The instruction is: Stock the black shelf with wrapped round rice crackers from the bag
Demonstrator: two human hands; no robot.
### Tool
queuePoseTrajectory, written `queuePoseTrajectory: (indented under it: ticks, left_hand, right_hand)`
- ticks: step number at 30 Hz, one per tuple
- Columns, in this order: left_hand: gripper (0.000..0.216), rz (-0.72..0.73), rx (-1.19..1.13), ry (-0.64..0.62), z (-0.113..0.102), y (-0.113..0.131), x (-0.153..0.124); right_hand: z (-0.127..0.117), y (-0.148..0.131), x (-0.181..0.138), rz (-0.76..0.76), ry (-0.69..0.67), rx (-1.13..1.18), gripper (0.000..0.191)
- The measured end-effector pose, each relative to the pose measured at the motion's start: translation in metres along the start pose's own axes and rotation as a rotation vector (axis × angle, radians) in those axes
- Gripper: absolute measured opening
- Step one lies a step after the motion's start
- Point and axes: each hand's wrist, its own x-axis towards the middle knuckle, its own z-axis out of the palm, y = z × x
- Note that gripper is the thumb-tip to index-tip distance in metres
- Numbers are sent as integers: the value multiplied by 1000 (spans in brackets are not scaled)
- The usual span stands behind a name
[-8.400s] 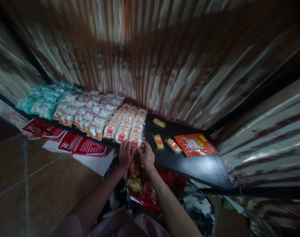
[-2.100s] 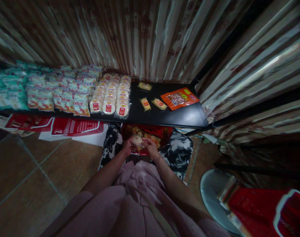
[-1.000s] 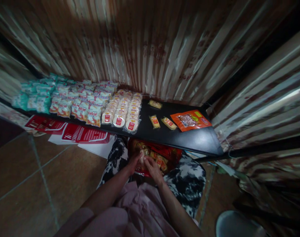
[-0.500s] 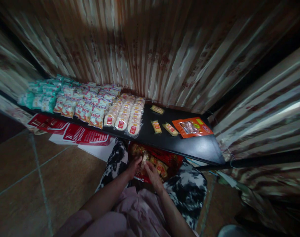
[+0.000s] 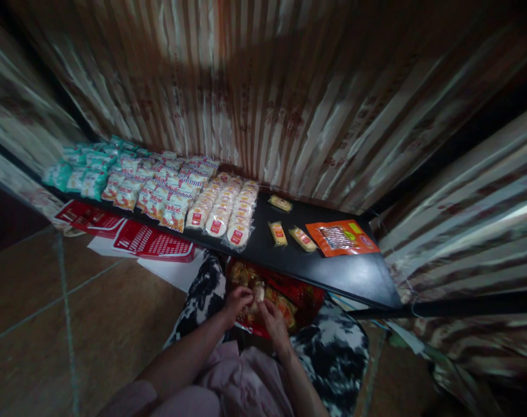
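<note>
Between my knees, my right hand (image 5: 272, 318) pinches a small wrapped snack cake (image 5: 259, 291) upright, with thumb and fingers at its lower end. Close against the snack's left side is my left hand (image 5: 238, 303), its fingers curled together; whether they grip the wrapper is too dark to tell. Under both hands lies an open red bag (image 5: 304, 295) holding several yellow-wrapped snacks (image 5: 286, 310). On the black shelf (image 5: 281, 260) just beyond are three similar wrapped snacks, one at the back (image 5: 280, 202) and two nearer, left (image 5: 278, 233) and right (image 5: 303, 238).
An orange packet (image 5: 342, 238) lies at the shelf's right. Leftward stand rows of round white crackers (image 5: 217, 225), white-and-orange packets (image 5: 176, 208) and teal packets (image 5: 92, 183). Red baskets (image 5: 153, 242) sit below the shelf. Striped curtain (image 5: 246, 87) hangs behind; a dark bar (image 5: 472, 302) runs right.
The view has shifted, so the shelf sits slightly lower and further right. My left fingers have drawn back a little from the snack's top, while my right hand keeps hold of it.
</note>
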Motion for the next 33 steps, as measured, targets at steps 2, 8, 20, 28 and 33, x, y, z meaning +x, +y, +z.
queuePoseTrajectory:
  ticks: [2,8,20,28,33]
  left_hand:
    - [28,-6,-18,31,0,-3,3]
    - [29,-53,-32,169,1,-9,10]
    - [27,56,227,109,0,3,-1]
    - [24,198,285,161,-6,16,-3]
    - [21,178,307,194,-5,21,-5]
  right_hand:
    - [-1,5,2,1,14,-2,51]
    - [-5,20,8,-19,64,-43,50]
    - [-4,17,4,5,49,37,48]
    - [2,11,4,-24,80,-33,59]
    - [3,8,5,-42,81,-33,58]
